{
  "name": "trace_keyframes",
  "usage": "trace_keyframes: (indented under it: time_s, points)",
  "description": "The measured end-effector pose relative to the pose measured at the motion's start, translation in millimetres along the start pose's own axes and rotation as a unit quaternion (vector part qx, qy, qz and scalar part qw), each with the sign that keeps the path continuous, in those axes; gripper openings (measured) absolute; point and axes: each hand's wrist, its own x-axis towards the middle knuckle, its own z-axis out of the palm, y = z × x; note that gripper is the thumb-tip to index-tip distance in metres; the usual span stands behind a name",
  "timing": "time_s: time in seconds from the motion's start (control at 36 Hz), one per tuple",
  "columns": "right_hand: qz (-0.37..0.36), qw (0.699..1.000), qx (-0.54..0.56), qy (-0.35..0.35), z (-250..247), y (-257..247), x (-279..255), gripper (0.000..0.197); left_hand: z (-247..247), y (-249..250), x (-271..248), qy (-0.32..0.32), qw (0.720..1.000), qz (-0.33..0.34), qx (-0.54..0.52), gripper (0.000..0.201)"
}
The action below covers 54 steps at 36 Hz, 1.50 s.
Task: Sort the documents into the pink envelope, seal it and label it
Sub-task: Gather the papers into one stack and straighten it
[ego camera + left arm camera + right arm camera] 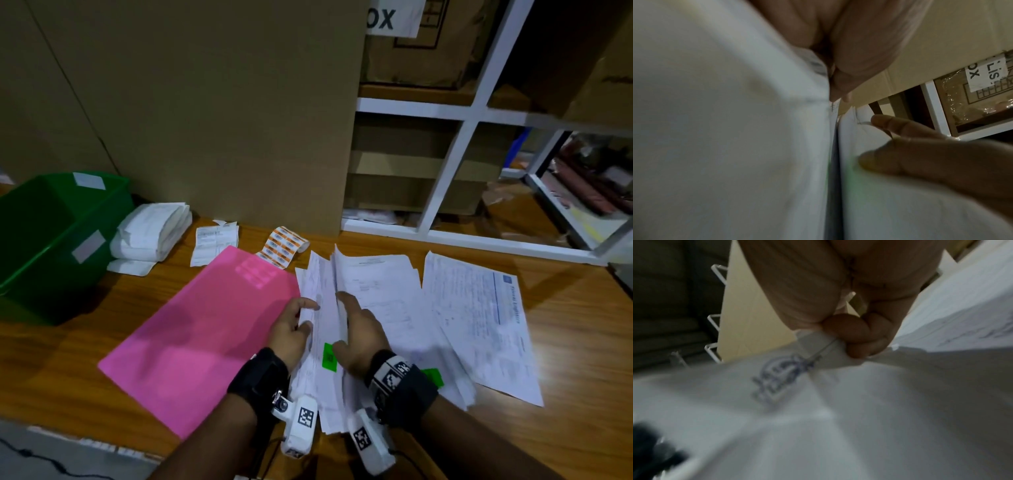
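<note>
2 hands hold the documents [383, 294] on the bench [61, 359]: the left hand [289, 329] grips a raised sheaf's edge, the right hand [359, 337] pinches it with curled fingers. The pink envelope [205, 325] lies flat just left.

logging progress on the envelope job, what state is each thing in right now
pink envelope: flat on the table, no sheet entering it
documents: loose, spread beside the envelope; some raised on edge between both hands
left hand: grips the raised documents
right hand: pinches the raised documents
label roll: partly unrolled, behind the envelope
green bin: open-topped, far left
</note>
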Motion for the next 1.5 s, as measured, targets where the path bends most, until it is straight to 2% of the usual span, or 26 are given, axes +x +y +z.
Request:
trace_keyframes:
  time_s: [0.14, 0.25, 0.33, 0.42, 0.5, 0.58, 0.67, 0.75, 0.81, 0.94, 1.03, 1.08, 1.17, 1.25, 1.36, 1.44, 1.5]
  points:
    - [-0.009, 0.997, 0.07, 0.016, 3, -15, 8, 0.09, 4, -6, 0, 0.0, 0.999, -0.013, -0.034, 0.055]
    - [-0.042, 0.995, 0.092, 0.025, 11, -25, 6, 0.08, 12, 5, -12, 0.0, 0.998, -0.03, -0.052, 0.07]
    - [-0.07, 0.991, 0.115, 0.015, 18, -24, 3, 0.074, 15, -1, -14, 0.023, 0.994, -0.049, -0.091, 0.056]
    - [-0.08, 0.99, 0.11, -0.036, 18, -18, 1, 0.075, 11, -5, -15, 0.042, 0.986, -0.099, -0.124, 0.037]
    - [-0.072, 0.993, 0.092, -0.024, 9, -3, 5, 0.067, 7, -3, -14, 0.04, 0.991, -0.086, -0.099, 0.037]
    - [-0.022, 0.997, 0.05, 0.051, -13, 28, 19, 0.064, 5, -1, -11, 0.025, 0.992, -0.082, -0.09, 0.051]
    - [0.06, 0.993, -0.018, 0.104, -45, 65, 36, 0.068, 8, -2, -12, 0.042, 0.994, -0.073, -0.068, 0.04]
    - [0.161, 0.98, -0.062, 0.103, -69, 90, 41, 0.074, 12, -3, -13, 0.052, 0.994, -0.065, -0.067, 0.038]
    - [0.18, 0.978, -0.066, 0.084, -75, 98, 42, 0.073, 14, -3, -14, 0.064, 0.994, -0.069, -0.058, 0.038]
    - [0.161, 0.985, -0.007, 0.06, -84, 98, 45, 0.073, 20, -3, -12, 0.088, 0.988, -0.097, -0.084, 0.045]
    - [0.169, 0.984, 0.03, 0.039, -91, 94, 48, 0.069, 19, 5, -12, 0.041, 0.977, -0.129, -0.165, 0.047]
    - [0.162, 0.985, 0.061, 0.021, -95, 94, 50, 0.055, 18, 9, -11, 0.001, 0.961, -0.162, -0.224, 0.043]
    - [0.126, 0.986, 0.109, -0.001, -96, 93, 49, 0.028, 19, 12, -9, -0.042, 0.948, -0.186, -0.255, 0.042]
    - [0.104, 0.99, 0.098, -0.005, -92, 92, 49, 0.023, 22, 13, -4, -0.055, 0.954, -0.172, -0.238, 0.042]
    - [0.084, 0.994, 0.074, 0.014, -87, 97, 51, 0.029, 22, 16, 3, -0.027, 0.971, -0.132, -0.195, 0.038]
    - [0.055, 0.987, 0.142, 0.056, -85, 104, 51, 0.041, 13, 27, 5, -0.019, 0.979, -0.099, -0.178, 0.03]
    - [0.024, 0.975, 0.204, 0.083, -86, 104, 49, 0.042, 2, 37, 5, -0.016, 0.982, -0.072, -0.172, 0.025]
